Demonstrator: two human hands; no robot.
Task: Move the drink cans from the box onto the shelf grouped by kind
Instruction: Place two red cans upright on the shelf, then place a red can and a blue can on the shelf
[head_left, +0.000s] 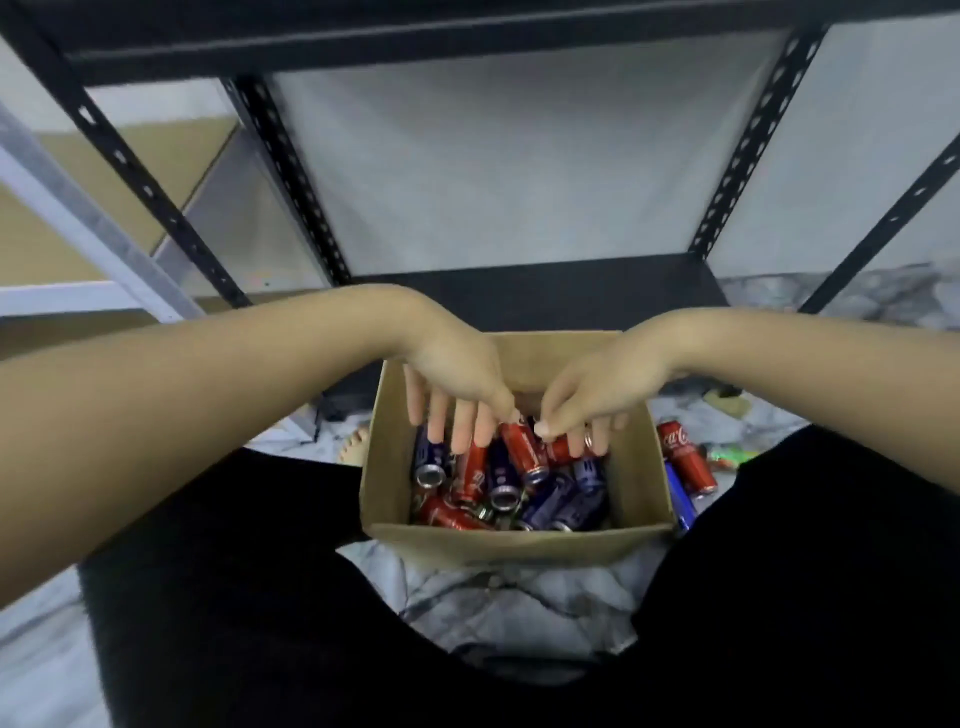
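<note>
An open cardboard box (636, 467) stands on the floor between my knees, holding several red cans (470, 475) and blue cans (550, 501) lying jumbled. My left hand (457, 374) reaches into the box's far left side, its fingers straight and pointing down onto the cans, with the thumb beside a red can (524, 449). My right hand (592, 389), with a ring on one finger, curls its thumb and fingers round another red can (556, 451) at the far right of the pile. The black metal shelf (545, 291) stands just behind the box, its low board bare.
Outside the box on its right lie a red cola can (685, 460), a blue can (678, 501) and a green item (727, 457) on the marbled floor. Perforated black uprights (291, 171) frame the shelf. My black-clad legs flank the box.
</note>
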